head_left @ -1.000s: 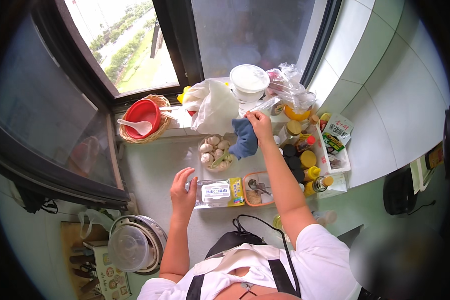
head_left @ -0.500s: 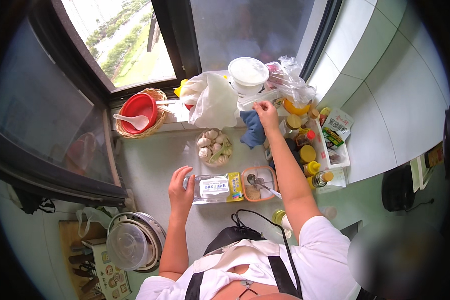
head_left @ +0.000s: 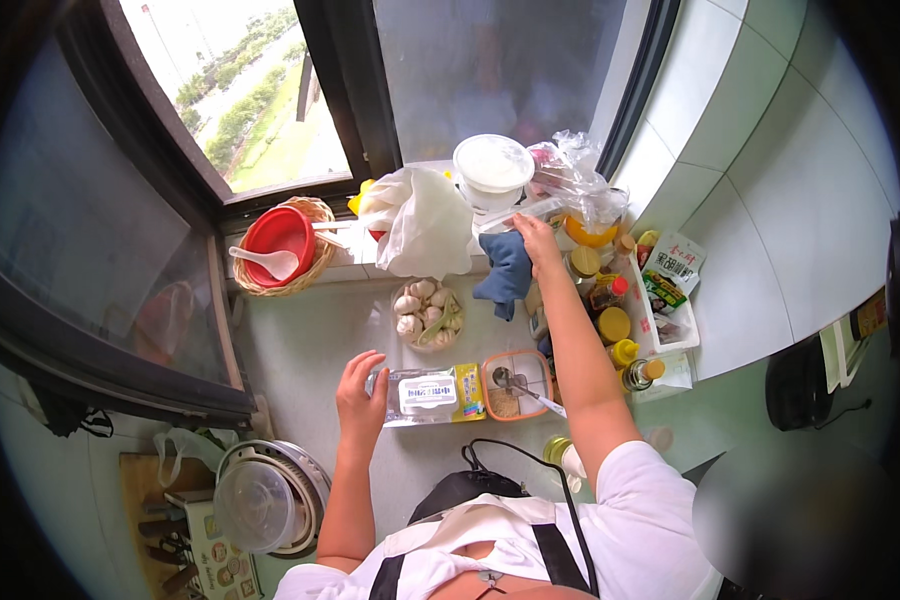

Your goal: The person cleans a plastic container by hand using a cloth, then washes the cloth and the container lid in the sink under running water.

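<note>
A blue cloth [head_left: 503, 278] lies along the edge of the windowsill and hangs down over it. At its upper right side is my right hand [head_left: 540, 248], touching it with the fingers stretched out; where the thumb sits is hidden. My left hand [head_left: 360, 393] is open, thumb and fingers apart, at the left end of a pack of wet wipes [head_left: 395, 388] with a white lid and a yellow end. Whether it touches the pack I cannot tell. Right of the pack stands an orange-rimmed seasoning box [head_left: 518, 412] holding a spoon [head_left: 535, 398]. A clear bowl of garlic bulbs [head_left: 425, 312] is behind the pack.
Several bottles and jars [head_left: 613, 325] crowd beside my right forearm, next to a white bin [head_left: 681, 330]. On the sill are a basket [head_left: 320, 212] with a red bowl [head_left: 280, 228], a white bag [head_left: 415, 225] and a lidded tub [head_left: 493, 170]. Stacked basins [head_left: 320, 485] stand lower left.
My right hand has shifted slightly right of the cloth's top, and its fingers look straighter. The cloth hangs in nearly the same place. My left hand stays by the wipes pack. The whole view has tilted slightly.
</note>
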A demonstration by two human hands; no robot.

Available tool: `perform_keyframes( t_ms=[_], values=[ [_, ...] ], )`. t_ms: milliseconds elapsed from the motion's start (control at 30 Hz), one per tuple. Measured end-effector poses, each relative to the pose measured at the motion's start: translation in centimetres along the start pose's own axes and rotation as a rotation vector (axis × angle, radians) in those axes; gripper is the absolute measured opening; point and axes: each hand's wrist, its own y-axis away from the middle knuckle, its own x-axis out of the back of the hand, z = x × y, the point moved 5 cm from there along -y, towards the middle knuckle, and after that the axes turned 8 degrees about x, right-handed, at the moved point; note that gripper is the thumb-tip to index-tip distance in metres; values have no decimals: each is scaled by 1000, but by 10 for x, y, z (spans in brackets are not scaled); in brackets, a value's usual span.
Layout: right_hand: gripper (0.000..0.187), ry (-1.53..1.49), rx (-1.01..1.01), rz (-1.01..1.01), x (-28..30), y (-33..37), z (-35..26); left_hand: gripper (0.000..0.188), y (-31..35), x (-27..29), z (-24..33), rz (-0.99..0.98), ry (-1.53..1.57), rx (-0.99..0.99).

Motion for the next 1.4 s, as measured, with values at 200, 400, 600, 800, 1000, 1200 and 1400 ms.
perform_keyframes(
  t_ms=[200, 400, 600, 800, 1000, 1200, 1400],
  values=[
    [24, -142, 64, 152, 10, -2, -1, 19, -6, -3, 1, 15, 5, -13],
    [28, -89, 91, 68, 9, -3, -3, 19, -10, 1, 5, 23, -1, -2],
    [32, -1, 78, 54, 11, 12, 7, 20, -5, -7, 4, -6, 6, -4],
    [26, 18, 41, -63, 1, 32, -14, 21, -23, -6, 15, -10, -14, -51],
    [30, -178, 70, -72, -26, 31, -56, 21, -31, -3, 24, -3, 42, -45],
    [32, -32, 67, 10, -21, -17, -29, 20, -20, -11, 6, -3, 22, -51],
    [31, 17, -13, 171, -15, -36, -17, 20, -21, -6, 9, 2, 70, 4]
  ],
)
